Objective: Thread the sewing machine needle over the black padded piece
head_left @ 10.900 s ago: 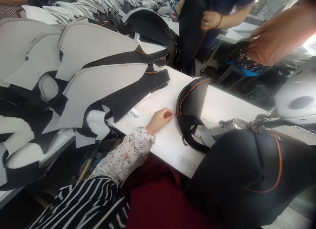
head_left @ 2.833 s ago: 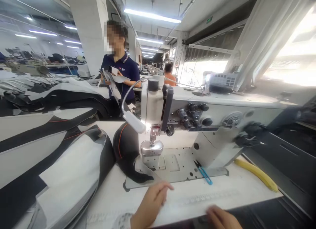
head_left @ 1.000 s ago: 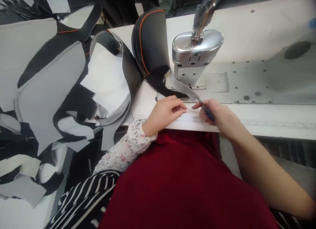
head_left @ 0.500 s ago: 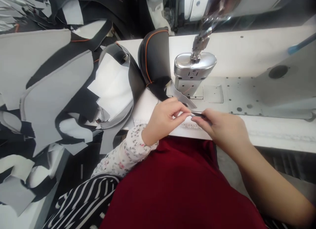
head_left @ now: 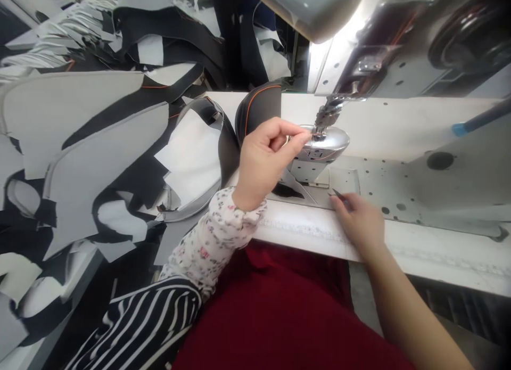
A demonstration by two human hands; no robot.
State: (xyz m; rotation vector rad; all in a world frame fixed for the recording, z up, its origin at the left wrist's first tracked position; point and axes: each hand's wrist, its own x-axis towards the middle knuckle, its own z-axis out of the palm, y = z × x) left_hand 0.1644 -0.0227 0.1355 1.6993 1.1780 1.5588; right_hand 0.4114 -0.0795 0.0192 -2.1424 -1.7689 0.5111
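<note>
Half hidden at the left grip's (head_left: 265,157) pressed-together fingertips, beside the presser foot (head_left: 321,129), looks like thread (head_left: 315,135), probably light, limp, best taken near its end, with slim, stiff snips (head_left: 339,195) pinched in the right grip (head_left: 364,222).

Fabric pieces (head_left: 104,141) left of the sewing machine's metal post (head_left: 319,151).

The left hand (head_left: 261,159) pinches its fingertips together beside the sewing machine's presser foot (head_left: 320,129); the right hand (head_left: 364,223) holds a dark pointed tool (head_left: 339,195) above the worktop (head_left: 423,247). Grey-and-black pieces (head_left: 99,149) overlap at left.
</note>
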